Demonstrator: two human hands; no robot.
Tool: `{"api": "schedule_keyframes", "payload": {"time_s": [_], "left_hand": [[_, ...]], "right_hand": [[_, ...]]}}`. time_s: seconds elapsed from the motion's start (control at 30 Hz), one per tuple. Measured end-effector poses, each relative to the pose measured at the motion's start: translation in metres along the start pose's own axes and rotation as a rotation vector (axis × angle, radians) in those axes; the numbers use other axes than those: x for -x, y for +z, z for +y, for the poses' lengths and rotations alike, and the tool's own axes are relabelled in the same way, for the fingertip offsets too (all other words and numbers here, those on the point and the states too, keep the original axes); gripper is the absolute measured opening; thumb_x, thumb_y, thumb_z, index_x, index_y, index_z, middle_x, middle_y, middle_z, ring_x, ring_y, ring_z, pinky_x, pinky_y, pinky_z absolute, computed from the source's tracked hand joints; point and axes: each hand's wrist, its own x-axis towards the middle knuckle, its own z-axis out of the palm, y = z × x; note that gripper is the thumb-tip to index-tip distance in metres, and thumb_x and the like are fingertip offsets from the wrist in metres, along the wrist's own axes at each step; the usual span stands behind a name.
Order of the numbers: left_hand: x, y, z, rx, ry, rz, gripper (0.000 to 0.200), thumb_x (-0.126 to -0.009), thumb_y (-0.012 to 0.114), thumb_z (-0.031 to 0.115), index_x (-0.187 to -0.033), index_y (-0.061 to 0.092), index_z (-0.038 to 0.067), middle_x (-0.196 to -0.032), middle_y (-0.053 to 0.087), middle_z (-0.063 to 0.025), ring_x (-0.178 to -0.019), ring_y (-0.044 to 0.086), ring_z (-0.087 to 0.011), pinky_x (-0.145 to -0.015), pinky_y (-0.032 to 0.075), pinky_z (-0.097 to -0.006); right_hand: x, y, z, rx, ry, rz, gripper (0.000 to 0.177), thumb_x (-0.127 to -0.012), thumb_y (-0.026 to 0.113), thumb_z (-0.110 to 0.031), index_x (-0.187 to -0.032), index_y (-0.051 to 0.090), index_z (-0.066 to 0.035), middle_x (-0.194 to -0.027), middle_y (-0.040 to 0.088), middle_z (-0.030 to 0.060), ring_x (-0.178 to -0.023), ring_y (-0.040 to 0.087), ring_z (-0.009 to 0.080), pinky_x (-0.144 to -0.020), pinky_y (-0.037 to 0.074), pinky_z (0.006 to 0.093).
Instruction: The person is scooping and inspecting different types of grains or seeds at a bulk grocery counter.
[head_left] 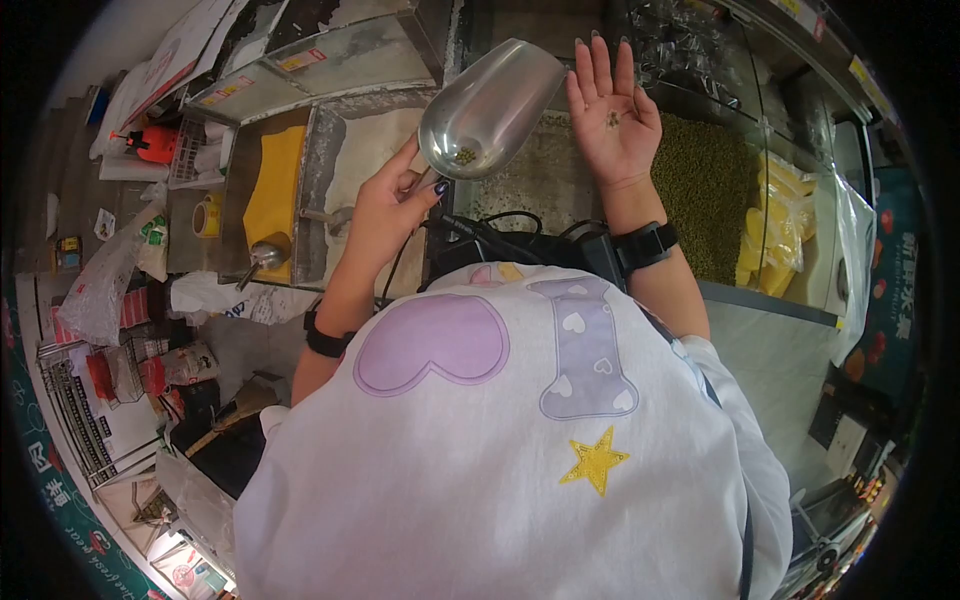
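Steel scoop (490,105) — shiny, few green beans (466,155) inside, handle gripped by left hand (385,215), right hand (612,110) open flat

One head-worn camera is looking forward and steeply down, sitting close above the left hand (385,215) and right hand (612,115), grain bins (770,303) beyond.
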Motion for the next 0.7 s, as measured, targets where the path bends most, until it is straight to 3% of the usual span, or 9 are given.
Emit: {"api": "schedule_keyframes", "payload": {"time_s": [0.3,0.4,0.47,0.57,0.7], "left_hand": [[0.0003,-0.0003,0.0001,-0.033,-0.004,-0.003,0.067,-0.078,0.061,0.001,-0.138,0.033,0.008,-0.065,0.050,0.0009,-0.059,0.041,-0.0040,-0.058,0.035,-0.0176],[-0.0002,0.0004,-0.0006,-0.030,0.010,-0.002,0.067,-0.078,0.062,0.001,-0.138,0.033,0.008,-0.065,0.051,0.0007,-0.059,0.042,-0.0041,-0.058,0.036,-0.0177],[-0.0015,0.0004,-0.0048,-0.010,0.053,-0.019,0.067,-0.080,0.065,0.010,-0.138,0.032,0.005,-0.066,0.050,-0.0008,-0.048,0.037,-0.0044,-0.044,0.029,-0.0182],[-0.0017,0.0006,-0.0038,-0.015,0.050,-0.018,0.067,-0.080,0.065,0.010,-0.138,0.032,0.005,-0.066,0.050,-0.0007,-0.048,0.038,-0.0044,-0.044,0.029,-0.0181],[-0.0035,0.0000,-0.0064,-0.015,0.051,-0.031,0.066,-0.080,0.065,0.009,-0.138,0.032,0.005,-0.065,0.050,-0.0006,-0.048,0.038,-0.0044,-0.043,0.029,-0.0181]], "right_hand": [[-0.0002,-0.0032,0.0003,0.181,-0.037,0.033,0.051,-0.084,0.046,-0.021,-0.134,0.040,-0.015,-0.146,0.023,0.0133,-0.135,0.019,0.0331,-0.108,0.021,0.0491],[0.0017,-0.0005,0.0039,0.401,-0.100,0.127,0.054,-0.084,0.047,-0.032,-0.136,0.037,-0.022,-0.147,0.020,0.0113,-0.135,0.015,0.0355,-0.109,0.016,0.0533],[0.0029,-0.0013,0.0047,0.411,-0.099,0.155,0.058,-0.082,0.045,-0.043,-0.137,0.034,-0.026,-0.149,0.014,0.0095,-0.136,0.009,0.0382,-0.108,0.011,0.0576],[0.0048,-0.0001,0.0056,0.416,-0.081,0.234,0.060,-0.082,0.043,-0.048,-0.138,0.030,-0.030,-0.150,0.009,0.0086,-0.136,0.005,0.0400,-0.107,0.009,0.0602],[0.0056,-0.0039,0.0033,0.336,-0.069,0.248,0.062,-0.083,0.040,-0.048,-0.140,0.027,-0.025,-0.150,0.006,0.0095,-0.136,0.002,0.0386,-0.107,0.009,0.0594]]}}
